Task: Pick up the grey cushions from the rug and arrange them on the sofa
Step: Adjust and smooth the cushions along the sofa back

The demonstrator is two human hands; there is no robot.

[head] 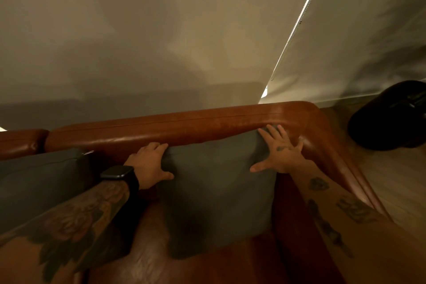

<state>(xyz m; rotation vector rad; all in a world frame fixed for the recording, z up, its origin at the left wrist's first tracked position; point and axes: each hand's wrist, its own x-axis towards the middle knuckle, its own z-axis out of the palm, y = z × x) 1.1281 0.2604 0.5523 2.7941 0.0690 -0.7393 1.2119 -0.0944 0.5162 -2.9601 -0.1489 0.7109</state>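
A grey cushion (216,191) stands upright on the brown leather sofa (175,129), leaning against its backrest in the right corner. My left hand (149,166) grips the cushion's top left corner, fingers curled over the edge and thumb on the front. My right hand (280,150) lies flat with fingers spread on the cushion's top right corner, next to the sofa's arm. A second grey cushion (39,180) with a zip along its top leans against the backrest to the left. The rug is out of view.
Pale roller blinds (161,41) hang close behind the sofa, with a bright gap and bead chain (297,27) between two panels. A dark rounded object (391,117) sits on the wooden floor (396,180) right of the sofa arm.
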